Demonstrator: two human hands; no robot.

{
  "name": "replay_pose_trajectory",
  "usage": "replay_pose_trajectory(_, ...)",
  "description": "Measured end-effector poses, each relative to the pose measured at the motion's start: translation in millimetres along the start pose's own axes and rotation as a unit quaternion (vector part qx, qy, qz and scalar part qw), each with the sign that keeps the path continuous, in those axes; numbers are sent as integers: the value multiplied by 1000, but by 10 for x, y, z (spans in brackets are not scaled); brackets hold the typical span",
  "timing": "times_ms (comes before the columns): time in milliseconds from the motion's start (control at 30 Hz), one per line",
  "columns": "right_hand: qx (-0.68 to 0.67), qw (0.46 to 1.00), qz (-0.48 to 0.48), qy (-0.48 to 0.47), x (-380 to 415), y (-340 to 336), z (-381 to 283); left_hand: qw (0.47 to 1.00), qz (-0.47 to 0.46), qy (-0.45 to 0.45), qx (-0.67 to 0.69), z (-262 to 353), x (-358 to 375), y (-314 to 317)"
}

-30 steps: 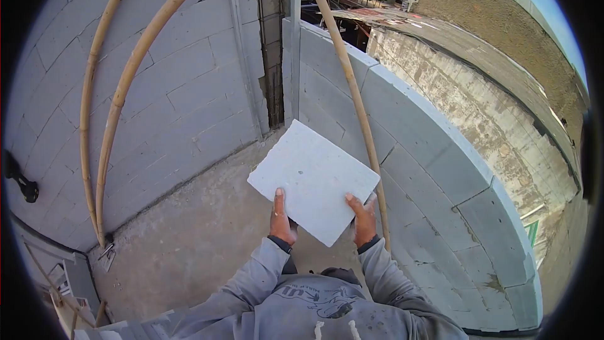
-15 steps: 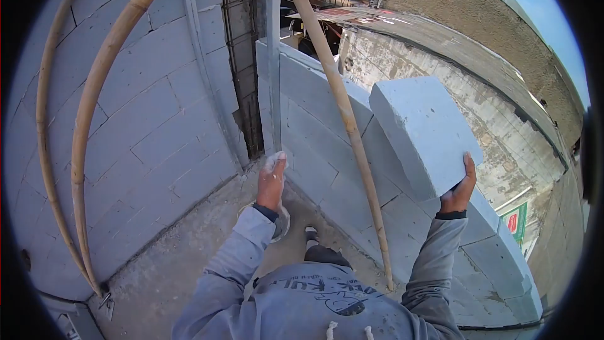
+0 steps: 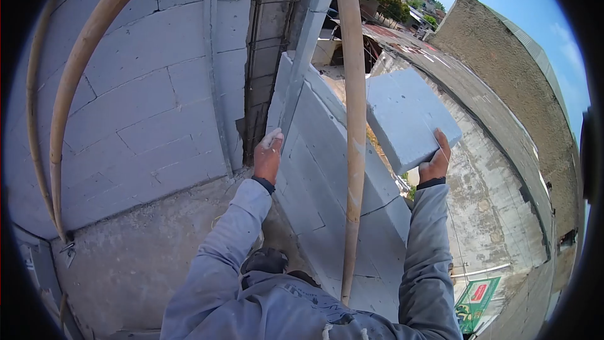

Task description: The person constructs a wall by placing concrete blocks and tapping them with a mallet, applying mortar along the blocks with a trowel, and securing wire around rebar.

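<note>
A pale aerated concrete block (image 3: pixel 412 116) is held up by my right hand (image 3: pixel 435 158), with the thumb along its face and the other fingers partly hidden behind its lower corner. It is tilted, beyond the bamboo pole and beside the low block wall (image 3: pixel 377 179). My left hand (image 3: pixel 268 154) is nearest the upright metal-coloured strip (image 3: pixel 296 82) at the wall's end. White dust coats its fingertips. Those fingers look pressed together, and what they hold, if anything, is hidden.
A bamboo pole (image 3: pixel 354 145) stands upright between my arms. Curved bamboo poles (image 3: pixel 63 123) lean along the tall block wall (image 3: pixel 135 110) at left. A column gap with steel bars (image 3: pixel 261 56) is at the corner. Over the low wall lie a roof (image 3: pixel 465 75) and a green sign (image 3: pixel 477 305).
My view has shifted toward the low wall and the drop beyond it. The block has moved outward in my right hand, behind the bamboo pole. My left hand has stayed near the corner.
</note>
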State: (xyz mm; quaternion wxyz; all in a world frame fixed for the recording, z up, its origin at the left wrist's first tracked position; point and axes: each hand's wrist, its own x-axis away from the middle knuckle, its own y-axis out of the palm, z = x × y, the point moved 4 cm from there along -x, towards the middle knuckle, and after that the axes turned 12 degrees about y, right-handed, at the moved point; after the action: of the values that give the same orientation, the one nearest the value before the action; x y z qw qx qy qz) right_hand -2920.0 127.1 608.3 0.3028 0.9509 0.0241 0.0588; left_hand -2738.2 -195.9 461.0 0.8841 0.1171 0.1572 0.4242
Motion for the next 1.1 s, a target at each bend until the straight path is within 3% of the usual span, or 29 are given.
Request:
replay_pose_trajectory(67,23,999,-11,22,-262,265,107,998,-55,-24,22,-40,-140,210)
replay_pose_trajectory(133,84,996,-30,-20,-545,468,205,994,-99,4,54,-160,-315,494)
replay_pose_trajectory(267,86,989,-113,-38,-1004,918,428,974,-147,135,-112,21,-557,886)
replay_pose_trajectory(300,84,987,-135,-6,-1008,1076,480,976,-132,131,-113,41,-632,903)
replay_pose_trajectory(467,72,980,-183,22,-1344,1430,656,929,-173,286,-160,62,-932,1110)
replay_pose_trajectory(533,125,976,-176,8,-1282,1591,692,918,-184,298,-183,-1,-1018,1228)
replay_pose_trajectory(667,160,924,-327,-121,-745,2093,644,894,-195,316,-251,-30,-1095,1392)
replay_pose_trajectory(1100,168,975,-99,-109,-669,2535,1179,897,-72,321,-294,43,-1293,1408)
